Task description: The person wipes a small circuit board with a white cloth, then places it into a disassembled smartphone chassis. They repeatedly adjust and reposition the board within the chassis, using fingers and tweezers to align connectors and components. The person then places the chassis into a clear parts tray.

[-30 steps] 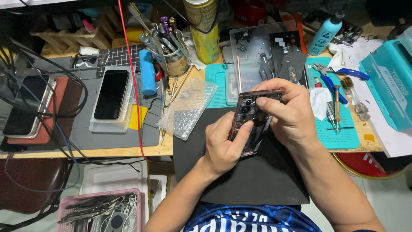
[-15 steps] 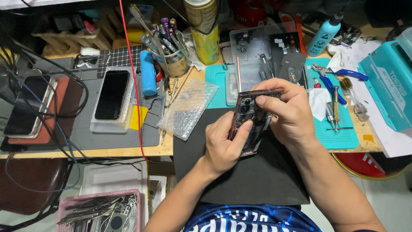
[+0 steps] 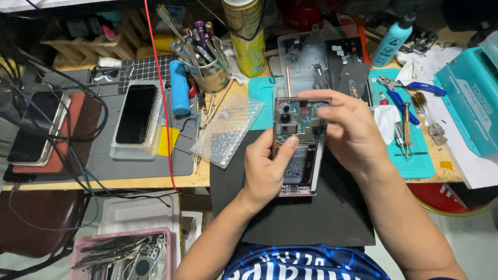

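The wooden surface [image 3: 155, 181] is carrying a big black square mat [image 3: 306, 218] at its near edge. The right hand [image 3: 353, 132] is curling over the top of an opened phone with its back cover off and a pink metal frame [image 3: 301, 148], and its fingers [image 3: 316, 96] are gripping the top right corner. The left hand [image 3: 264, 171] is holding the phone from below, with its thumb lying across the bare insides. The phone is sitting just above the mat, between both hands. A clear bubble-wrap bag [image 3: 225, 129] is lying just to the left.
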